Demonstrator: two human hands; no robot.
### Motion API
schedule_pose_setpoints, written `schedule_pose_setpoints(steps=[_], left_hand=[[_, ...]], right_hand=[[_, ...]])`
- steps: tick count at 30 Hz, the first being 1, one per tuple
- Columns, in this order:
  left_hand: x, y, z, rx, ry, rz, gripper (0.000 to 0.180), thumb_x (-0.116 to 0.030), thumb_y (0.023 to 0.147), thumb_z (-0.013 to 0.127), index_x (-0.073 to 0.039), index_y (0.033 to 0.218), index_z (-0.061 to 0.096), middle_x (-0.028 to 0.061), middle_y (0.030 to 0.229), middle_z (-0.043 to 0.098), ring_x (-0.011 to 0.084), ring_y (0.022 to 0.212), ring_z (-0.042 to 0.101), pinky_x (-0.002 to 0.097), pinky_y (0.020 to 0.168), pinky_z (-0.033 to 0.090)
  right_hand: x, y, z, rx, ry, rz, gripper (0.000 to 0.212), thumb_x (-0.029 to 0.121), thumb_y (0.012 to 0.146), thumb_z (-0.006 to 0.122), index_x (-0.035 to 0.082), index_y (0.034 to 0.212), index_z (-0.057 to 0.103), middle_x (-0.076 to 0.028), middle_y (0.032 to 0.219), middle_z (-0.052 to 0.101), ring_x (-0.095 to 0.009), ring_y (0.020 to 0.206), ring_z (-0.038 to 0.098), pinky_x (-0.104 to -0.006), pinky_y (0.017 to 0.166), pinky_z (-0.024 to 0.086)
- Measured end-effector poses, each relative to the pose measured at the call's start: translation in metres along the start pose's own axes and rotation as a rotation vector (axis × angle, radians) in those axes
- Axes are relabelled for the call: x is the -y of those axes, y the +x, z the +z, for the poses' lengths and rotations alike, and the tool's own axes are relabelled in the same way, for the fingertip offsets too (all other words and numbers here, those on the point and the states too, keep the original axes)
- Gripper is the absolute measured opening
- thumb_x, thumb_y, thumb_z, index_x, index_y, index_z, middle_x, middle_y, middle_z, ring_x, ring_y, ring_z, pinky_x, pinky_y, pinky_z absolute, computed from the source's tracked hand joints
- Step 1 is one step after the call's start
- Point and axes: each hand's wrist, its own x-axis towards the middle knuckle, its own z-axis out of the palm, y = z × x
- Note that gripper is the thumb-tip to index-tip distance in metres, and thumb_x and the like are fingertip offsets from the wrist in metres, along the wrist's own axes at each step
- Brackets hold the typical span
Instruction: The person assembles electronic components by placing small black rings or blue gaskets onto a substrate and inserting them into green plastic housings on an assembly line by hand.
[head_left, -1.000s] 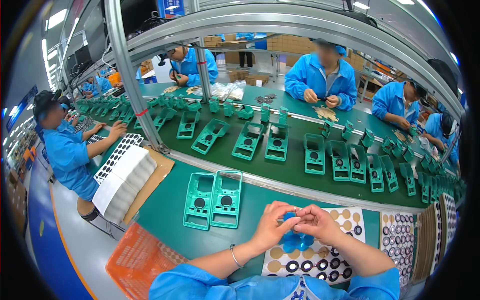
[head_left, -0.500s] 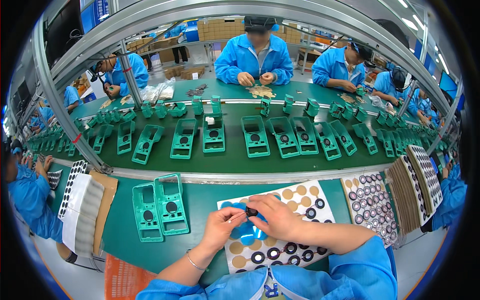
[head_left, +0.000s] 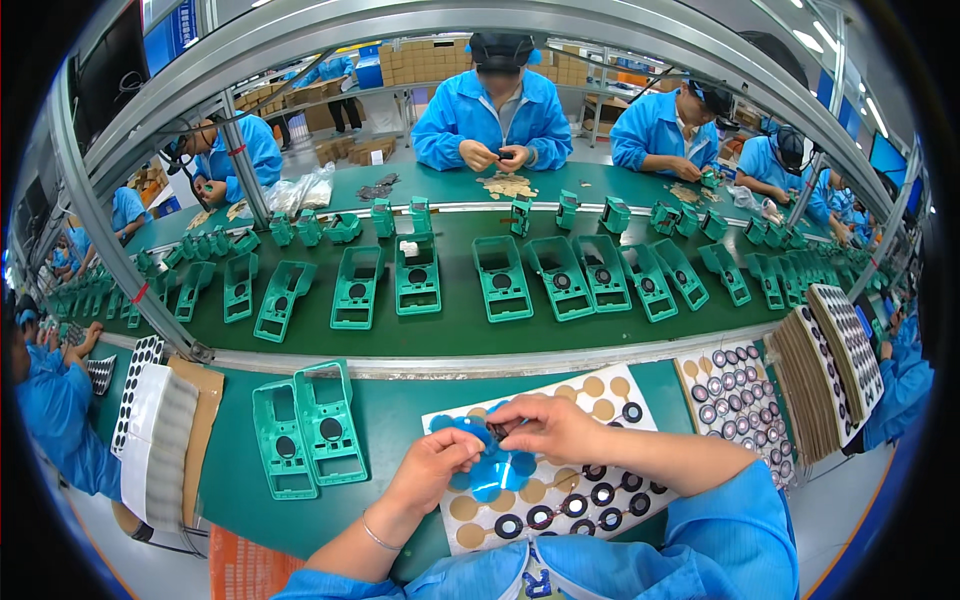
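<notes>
My left hand is closed in a pinch on a round blue film, close to my right fingertips. In my right hand, thumb and fingers grip a small black round part, mostly hidden by the fingers. More blue film discs lie beneath both hands on a white sheet. That sheet carries rows of black rings with pale centres and tan discs. Left of my hands, two green plastic housings lie side by side, each with a black disc inside.
A board of small round speaker-like parts lies to the right, beside stacked cardboard sheets. White foam sheets stand at left, above an orange crate. Beyond a metal rail, green housings line the belt; co-workers sit opposite.
My left hand has shifted from a thin wire-like strand beside the black part to the blue film. My right hand keeps hold of the black part. The whole view has shifted slightly.
</notes>
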Motion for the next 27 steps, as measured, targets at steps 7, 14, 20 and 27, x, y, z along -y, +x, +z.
schedule_pose_setpoints(steps=[7, 14, 20, 27], left_hand=[[-0.010, -0.004, 0.008, -0.088, 0.155, 0.190, 0.016, -0.015, 0.087, 0.061, 0.000, 0.094, 0.064, 0.0046, 0.082, 0.063, 0.0104, 0.075, 0.055, 0.0239, 0.069, 0.045], [-0.014, -0.003, 0.010, -0.126, 0.086, 0.148, 0.018, -0.014, 0.087, 0.061, 0.001, 0.098, 0.064, 0.0060, 0.084, 0.065, 0.0094, 0.074, 0.056, 0.0231, 0.069, 0.046], [-0.010, -0.002, 0.010, -0.138, 0.088, 0.179, 0.014, -0.010, 0.088, 0.060, 0.001, 0.096, 0.065, 0.0050, 0.078, 0.065, 0.0094, 0.070, 0.056, 0.0222, 0.065, 0.045], [-0.008, 0.000, 0.007, -0.128, -0.016, 0.104, 0.010, -0.008, 0.087, 0.059, 0.001, 0.089, 0.063, 0.0037, 0.076, 0.062, 0.0093, 0.068, 0.055, 0.0224, 0.063, 0.044]], right_hand=[[-0.013, 0.025, -0.022, -0.001, 0.238, 0.070, 0.034, 0.005, 0.083, 0.064, 0.002, 0.116, 0.057, -0.009, 0.103, 0.061, -0.015, 0.097, 0.060, -0.0270, 0.087, 0.048], [-0.004, 0.023, -0.001, -0.033, -0.293, -0.269, 0.037, 0.010, 0.076, 0.069, 0.004, 0.111, 0.058, -0.014, 0.105, 0.058, -0.030, 0.097, 0.057, -0.0348, 0.081, 0.050], [-0.001, 0.020, 0.001, 0.004, -0.509, -0.367, 0.036, 0.013, 0.077, 0.068, 0.004, 0.110, 0.059, -0.011, 0.106, 0.057, -0.028, 0.097, 0.055, -0.0355, 0.081, 0.050], [0.002, 0.019, 0.004, 0.002, -0.440, -0.349, 0.035, 0.012, 0.077, 0.067, 0.005, 0.111, 0.060, -0.010, 0.106, 0.058, -0.026, 0.095, 0.057, -0.0342, 0.079, 0.051]])
